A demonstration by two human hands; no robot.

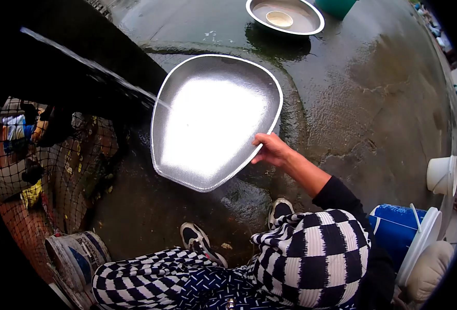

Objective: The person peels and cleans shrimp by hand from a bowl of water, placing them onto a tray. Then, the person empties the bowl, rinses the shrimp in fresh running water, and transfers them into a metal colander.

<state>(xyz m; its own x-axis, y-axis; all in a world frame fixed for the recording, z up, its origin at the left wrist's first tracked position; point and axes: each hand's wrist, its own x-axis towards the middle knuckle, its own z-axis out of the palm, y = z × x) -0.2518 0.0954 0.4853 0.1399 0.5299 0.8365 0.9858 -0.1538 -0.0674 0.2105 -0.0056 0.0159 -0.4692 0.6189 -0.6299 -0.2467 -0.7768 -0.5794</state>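
Observation:
My right hand (270, 150) is closed around the right rim of a wide, shallow metal strainer basket (213, 119). Its surface is finely dotted, its shape is rounded with a narrower lower end, and its middle glares white. From the upper left, a stream of water (91, 64) reaches the basket's left side. The basket is held tilted above the wet ground, over my shoes (200, 242). My left hand is out of sight.
A metal basin (313, 27) with a pale bowl (279, 19) in it stands ahead, beside a green tub (337, 6). Black netting (58, 170) and a dirty bucket (78, 253) are at left. A blue bucket (396, 230) and a white bucket (441, 175) are at right. Wet concrete (373, 119) lies around.

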